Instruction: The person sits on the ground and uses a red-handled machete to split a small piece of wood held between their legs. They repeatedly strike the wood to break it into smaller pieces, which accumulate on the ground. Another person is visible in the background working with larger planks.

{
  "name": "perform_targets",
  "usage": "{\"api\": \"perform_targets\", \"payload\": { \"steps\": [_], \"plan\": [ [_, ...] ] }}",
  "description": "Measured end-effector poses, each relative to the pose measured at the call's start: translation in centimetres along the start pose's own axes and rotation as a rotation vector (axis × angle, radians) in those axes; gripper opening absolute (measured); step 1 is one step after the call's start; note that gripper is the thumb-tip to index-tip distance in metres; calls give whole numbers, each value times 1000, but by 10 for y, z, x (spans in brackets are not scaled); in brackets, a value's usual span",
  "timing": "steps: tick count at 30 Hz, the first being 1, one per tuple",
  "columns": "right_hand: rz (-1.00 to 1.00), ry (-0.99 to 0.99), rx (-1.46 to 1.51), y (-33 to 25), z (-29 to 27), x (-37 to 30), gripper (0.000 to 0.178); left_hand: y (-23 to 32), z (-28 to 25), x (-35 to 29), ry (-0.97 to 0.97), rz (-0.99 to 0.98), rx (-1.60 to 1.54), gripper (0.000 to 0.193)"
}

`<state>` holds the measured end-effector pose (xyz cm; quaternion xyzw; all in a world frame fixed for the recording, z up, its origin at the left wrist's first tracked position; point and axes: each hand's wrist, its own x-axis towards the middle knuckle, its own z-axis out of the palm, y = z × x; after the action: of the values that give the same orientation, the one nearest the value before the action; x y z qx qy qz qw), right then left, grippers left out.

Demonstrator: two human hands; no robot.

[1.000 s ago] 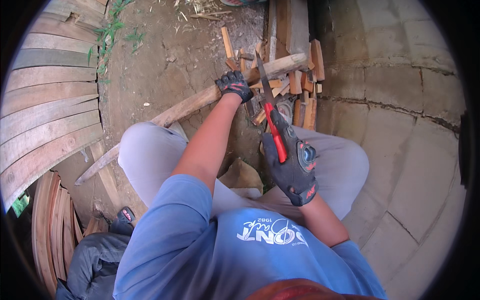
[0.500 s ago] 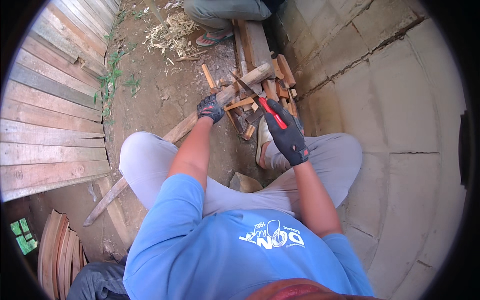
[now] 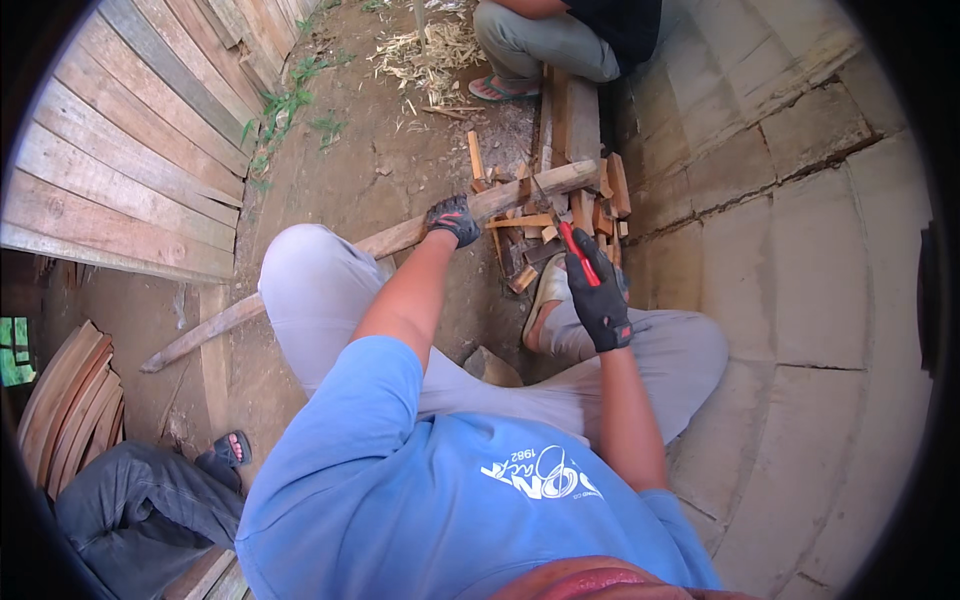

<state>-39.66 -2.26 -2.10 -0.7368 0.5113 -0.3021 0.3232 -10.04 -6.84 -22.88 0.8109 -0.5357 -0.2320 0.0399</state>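
Observation:
A long wooden pole (image 3: 400, 238) slants across in front of me, its near part passing by my left knee. My left hand (image 3: 453, 220), in a black and red glove, is closed around it. My right hand (image 3: 600, 308), also gloved, is wrapped round the red handle of a hand saw (image 3: 579, 256). The dark narrow blade lies across the pole, a little short of its far right end. Whether the teeth have cut into the wood cannot be made out.
Wood offcuts (image 3: 528, 275) lie piled beneath the pole's far end. A person (image 3: 545, 45) sits on a thick beam (image 3: 582, 115) beyond. Block wall (image 3: 800, 290) stands right, plank wall (image 3: 130, 190) left. Another person's leg (image 3: 150, 510) and curved wood pieces (image 3: 75, 400) are lower left.
My view has turned, so the surroundings sit further right and lower. The saw has come back toward me across the pole. My left hand keeps its hold.

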Motion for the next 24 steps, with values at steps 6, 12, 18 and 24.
{"api": "perform_targets", "payload": {
  "steps": [6, 12, 18, 24],
  "plan": [
    [67, -38, -75, -2, -9, 1, 43, 6, -9, 6, -35, 4, 33, 77],
    [48, -17, -109, 11, -25, 11, 43, 22, -19, 33, -150, 35, -5, 66],
    [87, -49, -85, 5, -26, 18, 42, 10, 3, 54, -100, 133, -93, 64],
    [97, -28, -154, 20, -15, 8, 41, 13, 18, 47, 88, 166, -90, 48]
  ]
}}
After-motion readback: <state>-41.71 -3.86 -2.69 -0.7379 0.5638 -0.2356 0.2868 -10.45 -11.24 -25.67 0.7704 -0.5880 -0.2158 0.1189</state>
